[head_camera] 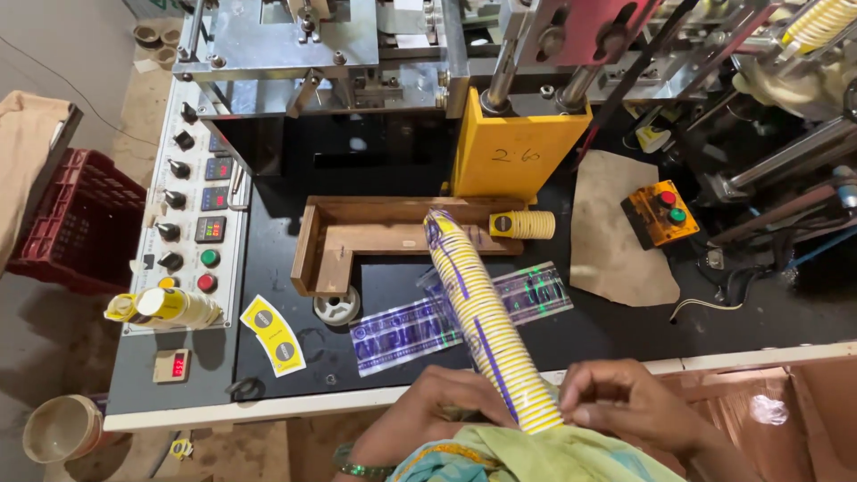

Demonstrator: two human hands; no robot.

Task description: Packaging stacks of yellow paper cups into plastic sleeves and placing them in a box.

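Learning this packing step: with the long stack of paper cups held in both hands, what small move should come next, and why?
Probably slide the plastic sleeve over the cup stack. Left hand and right hand grip the stack's near end, its far end points over the black tabletop, and the flat printed sleeve lies directly beneath it.

A clear printed wrapper (460, 317) with blue lettering is lying flat on the table (625, 330), just below the wooden tray (357, 241). Left of the wrapper, a curved yellow label (273, 334) is lying. Further left, small red-digit screens (212, 228) are glowing on the grey panel (183, 295).
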